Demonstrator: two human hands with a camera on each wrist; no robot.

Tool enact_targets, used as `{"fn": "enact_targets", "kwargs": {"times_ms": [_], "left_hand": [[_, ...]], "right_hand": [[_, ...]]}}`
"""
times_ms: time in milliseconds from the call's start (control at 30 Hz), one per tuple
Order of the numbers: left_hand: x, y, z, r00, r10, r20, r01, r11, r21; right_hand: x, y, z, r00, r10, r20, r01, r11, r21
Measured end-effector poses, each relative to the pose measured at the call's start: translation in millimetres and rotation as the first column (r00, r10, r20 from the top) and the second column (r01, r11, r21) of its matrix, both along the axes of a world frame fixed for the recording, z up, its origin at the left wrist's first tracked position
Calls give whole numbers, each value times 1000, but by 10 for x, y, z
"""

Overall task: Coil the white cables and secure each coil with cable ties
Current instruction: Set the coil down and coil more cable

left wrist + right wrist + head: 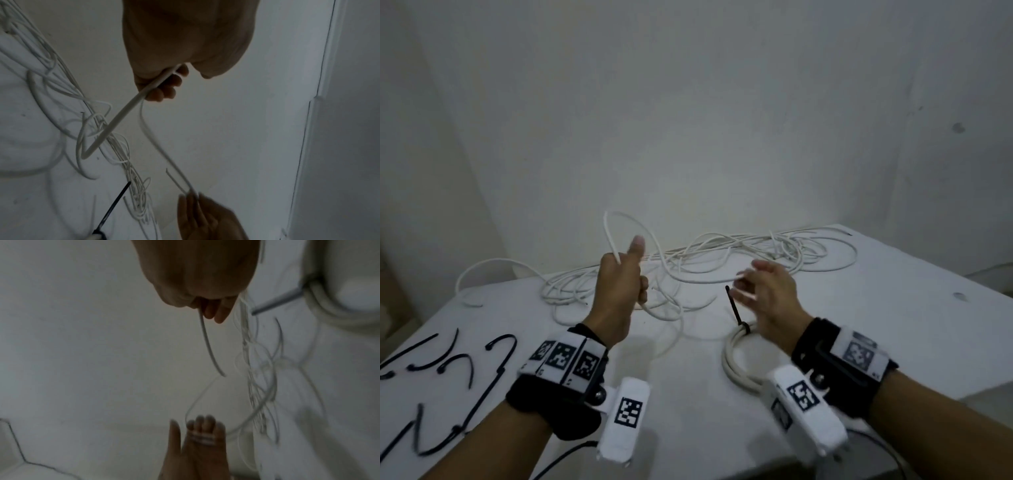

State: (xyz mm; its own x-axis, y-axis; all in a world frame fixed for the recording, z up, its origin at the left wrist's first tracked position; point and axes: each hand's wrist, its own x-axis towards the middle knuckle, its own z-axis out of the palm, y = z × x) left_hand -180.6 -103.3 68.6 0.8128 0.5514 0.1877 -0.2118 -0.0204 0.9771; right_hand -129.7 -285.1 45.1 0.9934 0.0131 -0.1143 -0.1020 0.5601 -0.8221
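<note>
My left hand [619, 284] is raised over the white table [859, 325] with its thumb up, gripping a white cable [610, 240] that arches above the fist. In the left wrist view the cable [127, 110] leaves my curled fingers [164, 91] and drops toward the heap. The cable's other stretch runs to my right hand [767, 291]. The right wrist view shows its end piece [207, 344] coming out from between the fingertips [222, 314], pinched there. Below my right hand lies a finished coil [729, 359] bound by a black cable tie [734, 306] whose tail sticks up.
A tangle of loose white cables [756, 246] lies along the wall at the table's back edge. Several spare black cable ties [496, 363] are spread at the near left. The table's right edge drops off past the cables.
</note>
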Motion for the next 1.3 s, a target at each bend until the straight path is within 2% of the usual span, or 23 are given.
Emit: {"fn": "enact_targets", "kwargs": {"times_ms": [100, 167, 233, 300, 333, 367, 433, 500, 533, 567, 600, 633, 667, 700, 767, 833, 933, 967, 1033, 1133, 1200, 1233, 1300], "left_hand": [[-119, 183, 67, 998, -67, -18, 65, 991, -121], [-177, 233, 71, 998, -65, 1, 65, 997, -31], [-199, 145, 51, 994, -99, 45, 94, 990, 101], [-187, -58, 24, 978, -199, 55, 185, 964, 189], [-183, -166, 16, 966, -254, 46, 240, 949, 204], [-181, -260, 17, 954, -297, 43, 284, 939, 194], [-188, -356, 42, 944, -327, 55, 318, 940, 125], [-206, -323, 54, 961, -275, 21, 268, 951, 152], [-212, -281, 52, 970, -243, -4, 239, 950, 200], [-215, -230, 53, 975, -221, -17, 219, 946, 238], [-219, -189, 68, 977, -211, -20, 210, 944, 254], [-216, -148, 96, 978, -210, -15, 207, 943, 262], [-222, -111, 135, 976, -220, -9, 214, 939, 268], [-229, -82, 184, 972, -237, -4, 229, 934, 275], [-247, -35, 294, 961, -278, -4, 267, 920, 288], [-259, 4, 391, 954, -300, -8, 288, 908, 304], [-274, 45, 510, 959, -280, 38, 254, 912, 324], [-280, 58, 540, 962, -265, 61, 232, 916, 328], [-289, 81, 576, 968, -230, 104, 184, 925, 332], [-299, 86, 574, 972, -182, 147, 127, 939, 320], [-318, 84, 551, 974, -150, 171, 96, 952, 291], [-330, 95, 535, 975, -127, 182, 71, 955, 289], [-370, 130, 505, 977, -89, 192, 28, 954, 299]], "right_hand": [[291, -322, 195, 948, -261, 181, 280, 956, -91], [295, -457, 318, 875, -262, 408, 374, 900, -223], [109, -381, 396, 823, -23, 567, 294, 872, -391], [-173, -115, 417, 812, 238, 533, 76, 862, -501], [-285, 31, 413, 813, 317, 488, -45, 870, -491], [-354, 169, 404, 816, 358, 454, -137, 882, -450], [-382, 318, 432, 834, 379, 401, -219, 895, -389], [-317, 328, 512, 810, 451, 375, -274, 856, -439], [-268, 315, 560, 777, 502, 380, -267, 809, -523], [-210, 288, 614, 737, 544, 402, -175, 727, -664], [-150, 254, 667, 687, 578, 439, 18, 592, -806], [-89, 222, 721, 631, 612, 476, 248, 423, -872], [-34, 191, 773, 582, 651, 487, 420, 273, -866], [1, 161, 820, 551, 697, 460, 492, 173, -853], [57, 144, 884, 506, 784, 359, 464, 104, -880], [72, 187, 920, 462, 824, 328, 384, 148, -912], [73, 254, 976, 457, 801, 388, 225, 318, -921], [50, 277, 980, 448, 800, 399, 196, 348, -917], [-2, 325, 947, 402, 811, 424, 284, 330, -900], [-33, 390, 858, 324, 782, 533, 569, 288, -770], [-1, 388, 827, 365, 748, 554, 576, 286, -766], [24, 369, 823, 427, 729, 535, 504, 299, -810], [92, 323, 801, 558, 677, 479, 289, 383, -877]]}}
